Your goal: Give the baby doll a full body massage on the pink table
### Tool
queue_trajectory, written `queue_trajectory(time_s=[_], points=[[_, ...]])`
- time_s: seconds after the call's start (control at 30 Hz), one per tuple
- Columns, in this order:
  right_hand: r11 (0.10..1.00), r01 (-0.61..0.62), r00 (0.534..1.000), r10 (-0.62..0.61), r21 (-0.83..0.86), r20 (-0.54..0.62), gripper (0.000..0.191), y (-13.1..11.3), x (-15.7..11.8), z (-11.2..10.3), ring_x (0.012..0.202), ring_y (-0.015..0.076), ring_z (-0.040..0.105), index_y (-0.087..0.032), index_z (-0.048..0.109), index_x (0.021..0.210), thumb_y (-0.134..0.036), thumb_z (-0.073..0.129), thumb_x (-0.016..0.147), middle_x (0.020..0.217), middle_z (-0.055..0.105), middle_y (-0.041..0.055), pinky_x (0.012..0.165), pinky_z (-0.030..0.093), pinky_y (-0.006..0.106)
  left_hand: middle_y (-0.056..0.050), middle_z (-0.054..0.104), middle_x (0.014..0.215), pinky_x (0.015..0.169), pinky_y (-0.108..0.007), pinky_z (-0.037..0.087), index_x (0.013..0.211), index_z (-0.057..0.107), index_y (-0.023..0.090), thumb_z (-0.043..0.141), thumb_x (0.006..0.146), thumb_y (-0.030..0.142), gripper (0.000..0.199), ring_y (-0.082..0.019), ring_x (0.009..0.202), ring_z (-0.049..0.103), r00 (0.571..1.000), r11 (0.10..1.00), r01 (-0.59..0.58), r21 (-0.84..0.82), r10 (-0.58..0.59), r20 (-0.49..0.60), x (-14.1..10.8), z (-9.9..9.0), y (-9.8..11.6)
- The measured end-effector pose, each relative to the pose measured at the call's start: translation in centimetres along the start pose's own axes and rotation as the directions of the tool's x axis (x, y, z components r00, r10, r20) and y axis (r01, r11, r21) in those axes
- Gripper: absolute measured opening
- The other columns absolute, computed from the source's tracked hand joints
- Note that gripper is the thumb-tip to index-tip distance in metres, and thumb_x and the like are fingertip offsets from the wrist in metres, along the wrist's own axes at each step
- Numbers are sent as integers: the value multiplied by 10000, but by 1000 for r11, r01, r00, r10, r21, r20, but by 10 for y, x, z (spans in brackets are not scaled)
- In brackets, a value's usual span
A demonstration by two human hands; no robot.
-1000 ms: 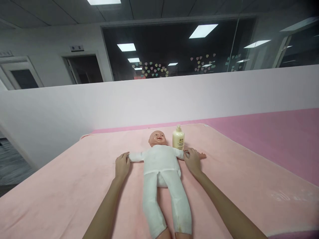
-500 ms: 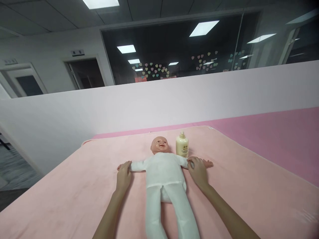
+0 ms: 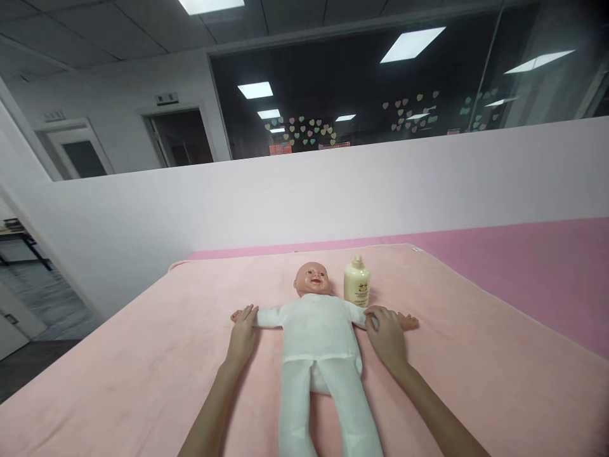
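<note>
A baby doll (image 3: 321,330) in white cloth lies on its back on a pink blanket (image 3: 166,355), its head away from me and its arms spread. My left hand (image 3: 244,333) is closed round the doll's forearm on the left, near its wrist. On the other side, my right hand (image 3: 386,335) has its fingers wrapped round the sleeve end of the doll's other arm. A pale yellow pump bottle (image 3: 356,282) stands upright beside the doll's head, just beyond my right hand.
Behind the blanket runs a low white wall (image 3: 304,197) with a dark window (image 3: 361,82) above it. A pink surface (image 3: 547,273) shows past the blanket at the right. At the far left are a door (image 3: 85,157) and a dark-legged table (image 3: 23,244).
The whole view has shifted a little, so the doll, bottle and hands appear slightly further right. Both hands keep their places on the doll's arms.
</note>
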State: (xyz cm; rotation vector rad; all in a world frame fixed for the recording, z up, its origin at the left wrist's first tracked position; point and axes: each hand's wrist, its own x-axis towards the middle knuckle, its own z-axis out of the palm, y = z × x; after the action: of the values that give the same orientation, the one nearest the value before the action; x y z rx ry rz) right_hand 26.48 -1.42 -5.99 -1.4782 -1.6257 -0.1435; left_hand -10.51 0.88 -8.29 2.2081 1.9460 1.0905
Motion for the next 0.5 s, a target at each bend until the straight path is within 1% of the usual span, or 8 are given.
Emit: queue_trajectory(time_s=[0.13, 0.27, 0.33, 0.4, 0.5], points=[[1000, 5, 1000, -5, -7, 1, 148, 0, 0, 0, 840, 231, 506, -214, 547, 812, -225, 404, 778, 851, 612, 56, 769, 372, 369, -91, 521, 1310, 1063, -424, 342, 1214, 537, 150, 346, 581, -45, 690, -214, 1271, 415, 1000, 1000, -8, -6, 8, -1, 0, 0, -1], [1000, 6, 1000, -6, -10, -1, 156, 0, -1, 1, 848, 231, 504, -214, 551, 818, -224, 400, 779, 856, 611, 58, 766, 378, 365, -96, 532, 1298, 1067, -405, 341, 1201, 550, 145, 354, 700, 41, 548, -212, 1259, 430, 1000, 1000, 13, -17, -13, -13, 0, -2, 0], [1000, 7, 1000, -7, -11, -1, 157, 1, -1, 1, 849, 228, 502, -215, 554, 822, -220, 404, 777, 860, 612, 56, 765, 379, 361, -98, 544, 1284, 1067, -394, 342, 1192, 556, 138, 343, 736, 72, 507, -209, 1253, 437, 1000, 1000, 11, -22, -12, -24, 0, -2, 0], [1000, 9, 1000, -9, -13, 1, 156, 2, -1, 1, 846, 225, 500, -215, 557, 828, -217, 409, 775, 859, 614, 52, 765, 380, 358, -102, 550, 1275, 1069, -388, 342, 1187, 559, 128, 342, 730, 64, 510, -208, 1249, 442, 1000, 1000, 6, -17, -6, -28, 0, -2, 0], [1000, 20, 1000, -20, -16, 7, 148, 4, -2, 1, 844, 223, 501, -216, 551, 822, -215, 410, 777, 853, 616, 48, 769, 380, 359, -113, 541, 1282, 1075, -384, 335, 1187, 558, 109, 353, 670, 15, 564, -211, 1253, 437, 1000, 1000, -10, 0, 10, -17, 0, 0, -1]])
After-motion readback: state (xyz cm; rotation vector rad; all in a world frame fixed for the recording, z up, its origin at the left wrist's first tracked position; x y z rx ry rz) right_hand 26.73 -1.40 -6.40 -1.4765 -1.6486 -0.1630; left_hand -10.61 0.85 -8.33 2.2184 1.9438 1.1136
